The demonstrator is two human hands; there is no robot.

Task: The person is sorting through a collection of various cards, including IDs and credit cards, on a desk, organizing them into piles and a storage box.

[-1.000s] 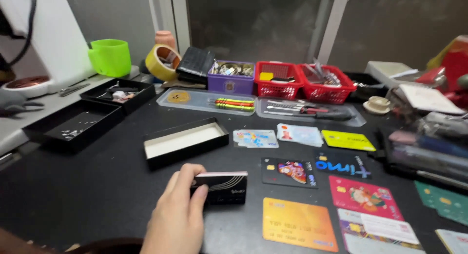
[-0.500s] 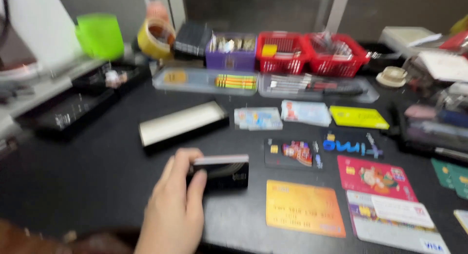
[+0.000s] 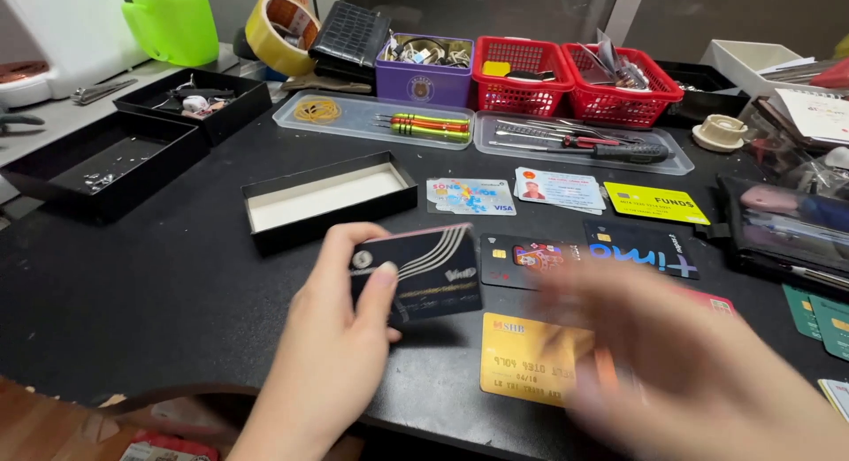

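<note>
1. The left hand [image 3: 332, 359] pinches a black card [image 3: 424, 275] by its left edge, thumb on the face and fingers curled behind, holding it tilted up off the black table [image 3: 159, 293].
2. The black card shows curved pale stripes and hangs just in front of an open black box [image 3: 327, 198] with a white lining.
3. The right hand [image 3: 690, 364] is a blur low on the right; its fingers look spread and loose, and whether it holds anything cannot be told.
4. That blurred hand covers part of an orange card [image 3: 531, 359] and most of a red card [image 3: 718, 302] lying flat on the table.
5. Right of the held card lie a dark card [image 3: 526, 259] with a coloured picture and a black card with blue lettering [image 3: 641, 247].
6. Behind them, in a row, lie a pale blue card [image 3: 469, 196], a white card [image 3: 559, 189] and a yellow card [image 3: 656, 203].
7. Farther back, two clear trays [image 3: 354, 116] hold rubber bands, screwdrivers and small tools.
8. Behind the trays stand a purple tin [image 3: 424, 70] and two red baskets [image 3: 522, 76].
9. At the far left are a green cup [image 3: 172, 23], a tape roll [image 3: 279, 21] and two black trays [image 3: 97, 165].
</note>
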